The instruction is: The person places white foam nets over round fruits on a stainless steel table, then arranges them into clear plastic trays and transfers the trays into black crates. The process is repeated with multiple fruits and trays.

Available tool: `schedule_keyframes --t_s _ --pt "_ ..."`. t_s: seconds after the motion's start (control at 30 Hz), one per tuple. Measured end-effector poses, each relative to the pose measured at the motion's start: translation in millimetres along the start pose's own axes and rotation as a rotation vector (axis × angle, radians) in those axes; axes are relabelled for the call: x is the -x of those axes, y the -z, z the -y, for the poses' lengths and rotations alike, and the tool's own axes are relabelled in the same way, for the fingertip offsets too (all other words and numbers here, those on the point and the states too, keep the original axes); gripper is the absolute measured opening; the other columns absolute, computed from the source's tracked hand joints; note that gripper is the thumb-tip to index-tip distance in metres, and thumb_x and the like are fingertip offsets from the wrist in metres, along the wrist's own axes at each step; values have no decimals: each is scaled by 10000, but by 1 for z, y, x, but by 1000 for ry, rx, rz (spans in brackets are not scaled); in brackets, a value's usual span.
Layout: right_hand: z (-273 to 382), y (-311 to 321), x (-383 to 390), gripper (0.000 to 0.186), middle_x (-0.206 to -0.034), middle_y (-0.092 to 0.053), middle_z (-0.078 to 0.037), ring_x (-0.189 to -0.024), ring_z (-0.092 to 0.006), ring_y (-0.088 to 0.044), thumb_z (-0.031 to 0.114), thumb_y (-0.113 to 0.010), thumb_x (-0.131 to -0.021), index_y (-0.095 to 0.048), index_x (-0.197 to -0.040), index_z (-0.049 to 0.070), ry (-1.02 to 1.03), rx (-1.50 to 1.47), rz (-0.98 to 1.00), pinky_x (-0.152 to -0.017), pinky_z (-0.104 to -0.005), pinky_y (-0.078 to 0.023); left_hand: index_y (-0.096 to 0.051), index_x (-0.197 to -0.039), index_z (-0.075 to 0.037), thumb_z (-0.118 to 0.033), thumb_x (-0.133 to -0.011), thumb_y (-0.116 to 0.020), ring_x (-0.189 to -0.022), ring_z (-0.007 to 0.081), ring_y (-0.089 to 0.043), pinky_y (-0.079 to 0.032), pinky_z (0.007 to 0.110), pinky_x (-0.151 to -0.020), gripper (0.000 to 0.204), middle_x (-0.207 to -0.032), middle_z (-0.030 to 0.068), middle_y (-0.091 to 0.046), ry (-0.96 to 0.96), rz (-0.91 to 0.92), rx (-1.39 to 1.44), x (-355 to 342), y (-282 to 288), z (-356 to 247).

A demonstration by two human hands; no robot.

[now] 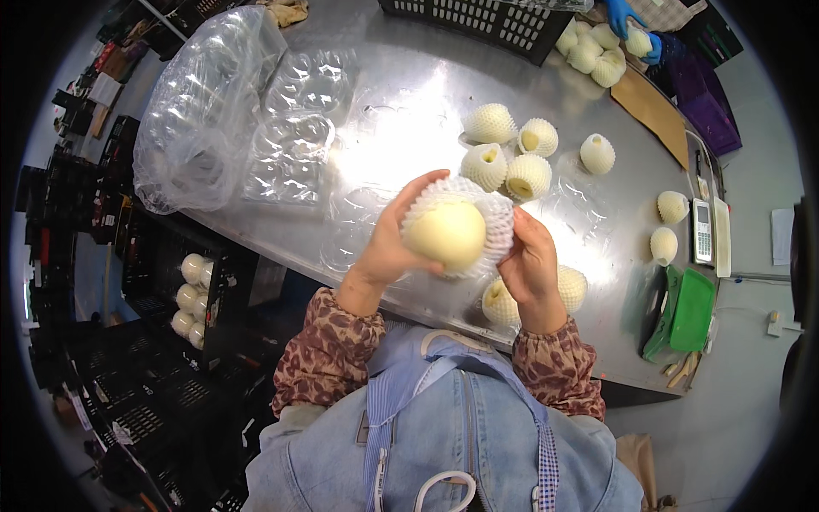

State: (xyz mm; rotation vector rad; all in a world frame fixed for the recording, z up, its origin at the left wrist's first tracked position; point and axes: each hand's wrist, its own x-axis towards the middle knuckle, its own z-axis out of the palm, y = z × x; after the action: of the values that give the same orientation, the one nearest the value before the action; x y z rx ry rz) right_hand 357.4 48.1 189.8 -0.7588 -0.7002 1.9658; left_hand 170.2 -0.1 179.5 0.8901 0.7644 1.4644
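My left hand (388, 243) cradles a round pale-yellow fruit (444, 235), partly inside a white foam mesh sleeve (495, 222). My right hand (529, 264) pinches the right edge of that sleeve. Several sleeved fruits (529, 175) lie just beyond my hands on the steel table (392, 111), with one more apart to the right (597, 154). More sleeved fruit (570, 288) sits just behind my right wrist. Clear moulded plastic trays (286, 162) lie to the left beside a large bag of plastic (205, 111).
A co-worker's blue-gloved hands (623, 17) handle fruit at top right, near cardboard (648, 111) and a purple bin (708, 107). A black crate (461, 21) stands at the far side. Right: a scale (702, 230) and green tray (689, 311). Lower left: black crates holding fruit (192, 299).
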Motion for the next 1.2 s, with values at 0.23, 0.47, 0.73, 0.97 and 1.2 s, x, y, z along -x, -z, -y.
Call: schedule_keyframes --t_s 0.23,0.47,0.73,0.97,1.2 --pt "-18 18 -13 245 -1055 -639 -98 -945 -155 -641 158 -448 -1023 -578 -1104 -34 -49 -34 25 -829 -298 -536 -217 -1487 52 -170 -411 -993 -1251 220 -519 -401 341 -1072 1345 -1363 139 -515 78 201 81 10 -15 -5" --pt "-23 12 -12 173 -921 -645 -45 -787 -116 -646 157 -509 -1005 -585 -1054 9 -132 9 -27 -693 -252 -544 -246 -1506 -53 -41 -574 -910 -1240 196 -498 -412 347 -1056 1144 -1361 123 -490 93 407 -278 11 -27 -16" --pt "-23 -2 -7 212 -867 -636 -10 -713 -91 -633 255 -543 -1006 -582 -1048 51 -192 25 -99 -623 -228 -536 -258 -1498 -71 -28 -622 -886 -1215 230 -527 -434 353 -1035 1079 -1333 147 -504 16 555 -466 14 -29 -13" --pt "-42 19 -21 167 -900 -647 -28 -740 -98 -636 190 -566 -980 -599 -1027 33 -232 -8 109 -620 -234 -540 -214 -1515 -92 -170 -650 -880 -1222 287 -518 -421 414 -1074 1095 -1350 176 -485 55 265 217 20 -16 21" --pt "-51 13 -23 349 -1182 -620 -138 -1014 -193 -655 145 -519 -993 -509 -1288 -42 -370 16 -20 -817 -296 -586 -131 -1537 -80 -464 -778 -777 -1190 301 -538 -437 443 -1063 1068 -1296 193 -497 -137 171 900 11 -9 52"
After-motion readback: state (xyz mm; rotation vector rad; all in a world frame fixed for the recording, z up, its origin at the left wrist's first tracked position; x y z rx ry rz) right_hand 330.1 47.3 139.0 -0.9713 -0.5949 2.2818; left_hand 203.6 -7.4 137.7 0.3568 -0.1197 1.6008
